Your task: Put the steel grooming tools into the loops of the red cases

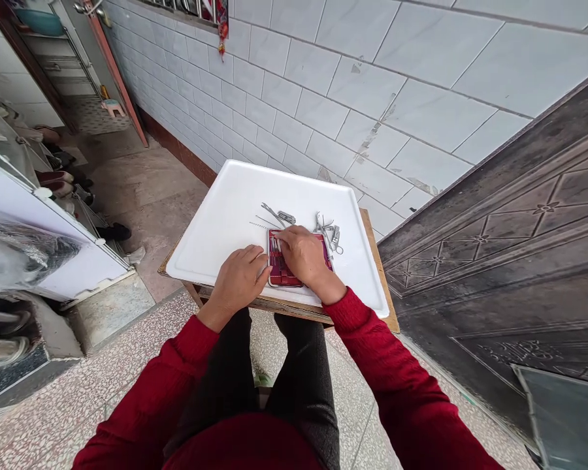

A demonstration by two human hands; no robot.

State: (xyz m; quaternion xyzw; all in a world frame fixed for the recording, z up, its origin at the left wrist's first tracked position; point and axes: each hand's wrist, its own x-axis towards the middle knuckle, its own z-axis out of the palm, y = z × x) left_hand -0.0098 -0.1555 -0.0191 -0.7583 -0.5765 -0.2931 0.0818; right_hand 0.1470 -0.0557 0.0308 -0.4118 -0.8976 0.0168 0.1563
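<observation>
A manicure case with a red lining lies unfolded on a white tray. Slim metal tools sit in loops on its left half. My left hand grips the case's left edge, thumb over the rim. Over the middle of the case, my right hand has its fingers bent and pinched near the upper left tools; what they hold is hidden. Beyond the case lie a nail clipper, a forked metal tool and two thin metal picks. To the right rest small nippers, scissors and another clipper.
The tray stands on a wooden table against a tiled wall. A dark carved door is close on the right. At left are a white cabinet, shoes and a passage with a small stool.
</observation>
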